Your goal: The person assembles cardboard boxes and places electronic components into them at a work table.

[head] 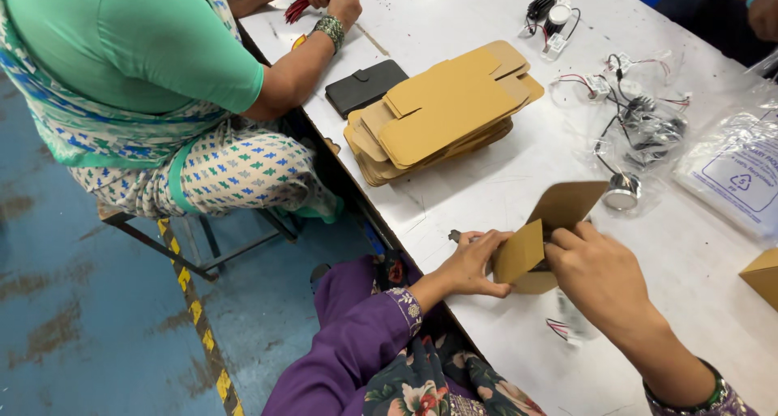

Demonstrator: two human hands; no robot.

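Both hands on a small cardboard box (541,239) at the table's (519,181) near edge.

The left hand (474,262) pinches its front flap, fingers (494,242) curled over the top edge; the right hand (604,274) grips the box's other side, the open lid rising just beyond its fingertips.

A white counter (502,197), scuffed and brightly lit, runs diagonally across the view. Beside it lies a worn blue floor (73,302) with a yellow-and-black striped line (198,319). A dark metal stool frame (194,250) stands there.
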